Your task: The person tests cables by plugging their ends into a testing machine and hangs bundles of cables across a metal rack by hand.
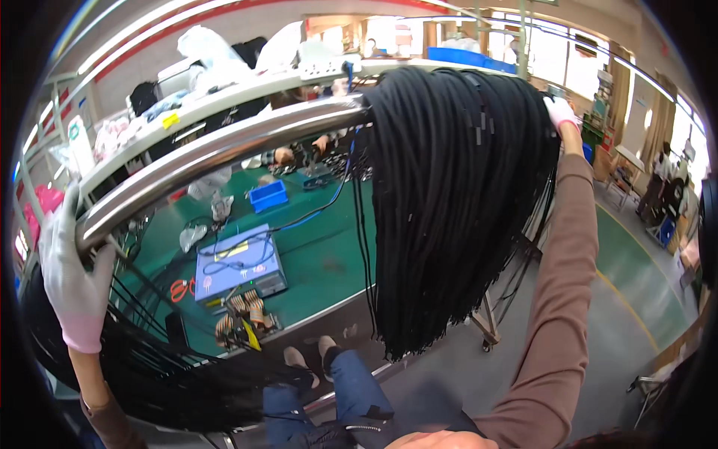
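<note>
**Both gloved hands up on a steel bar hung with black cables**

The left hand [71,280], in a white glove with a pink cuff, is closing around the near end of the polished steel bar [224,150], fingers wrapped over the tube. The right hand [559,112], gloved the same way, is reaching up at the far side of the thick bundle of black cables [449,202]; how far it is open cannot be told, since the cables are hiding its fingers. The bundle is draping over the bar and hanging down above the green-topped workbench [321,254]. A blue tester box [238,268] and orange-handled scissors [179,289] are lying on the bench below.
</note>
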`<state>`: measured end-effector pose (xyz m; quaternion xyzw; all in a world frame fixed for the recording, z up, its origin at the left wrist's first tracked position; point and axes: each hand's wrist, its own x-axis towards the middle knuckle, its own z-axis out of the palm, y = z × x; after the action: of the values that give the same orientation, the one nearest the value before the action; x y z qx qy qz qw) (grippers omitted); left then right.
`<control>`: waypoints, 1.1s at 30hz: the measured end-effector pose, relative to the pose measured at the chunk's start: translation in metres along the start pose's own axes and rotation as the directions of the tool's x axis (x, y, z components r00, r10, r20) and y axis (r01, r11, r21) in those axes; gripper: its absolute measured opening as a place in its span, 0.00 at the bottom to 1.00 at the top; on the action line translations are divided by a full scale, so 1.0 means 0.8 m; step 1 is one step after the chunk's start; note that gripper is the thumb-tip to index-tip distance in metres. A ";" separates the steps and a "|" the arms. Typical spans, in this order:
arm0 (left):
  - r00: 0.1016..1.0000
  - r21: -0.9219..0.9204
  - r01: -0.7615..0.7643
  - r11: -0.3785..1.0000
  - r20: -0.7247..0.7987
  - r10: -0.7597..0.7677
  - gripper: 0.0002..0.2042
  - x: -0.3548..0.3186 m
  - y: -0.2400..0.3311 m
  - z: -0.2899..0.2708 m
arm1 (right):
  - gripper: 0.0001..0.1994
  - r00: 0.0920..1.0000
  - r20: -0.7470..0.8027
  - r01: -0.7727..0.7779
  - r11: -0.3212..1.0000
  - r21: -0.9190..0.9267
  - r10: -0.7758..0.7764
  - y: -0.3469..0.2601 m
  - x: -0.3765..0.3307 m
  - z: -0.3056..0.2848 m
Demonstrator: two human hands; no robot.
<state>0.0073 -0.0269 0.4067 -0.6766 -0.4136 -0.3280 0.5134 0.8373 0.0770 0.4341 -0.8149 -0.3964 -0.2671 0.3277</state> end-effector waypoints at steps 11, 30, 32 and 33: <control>0.978 0.242 0.036 0.970 0.192 -0.084 0.27 -0.055 -0.111 0.003 | 0.16 0.595 -0.716 0.660 0.731 0.176 -0.365 -0.231 -0.242 -0.176; 0.989 -0.609 -0.129 0.782 -0.133 0.059 0.19 0.075 0.148 -0.006 | 0.12 0.742 -0.213 0.643 0.587 0.492 -0.635 -0.423 -0.386 -0.188; 0.993 -0.680 -0.090 0.728 -0.114 0.016 0.19 0.097 0.173 0.027 | 0.14 0.745 -0.535 0.667 0.449 0.594 -0.399 -0.407 -0.408 -0.144; 0.993 -0.677 -0.093 0.730 -0.112 0.022 0.19 0.103 0.174 0.029 | 0.18 0.665 -0.695 0.738 0.384 0.555 -0.274 -0.398 -0.434 -0.143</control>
<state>0.1687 -0.0042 0.4134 -0.8134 -0.2183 -0.4728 0.2591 0.3672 -0.0221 0.3684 -0.3013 -0.6117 -0.3448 0.6452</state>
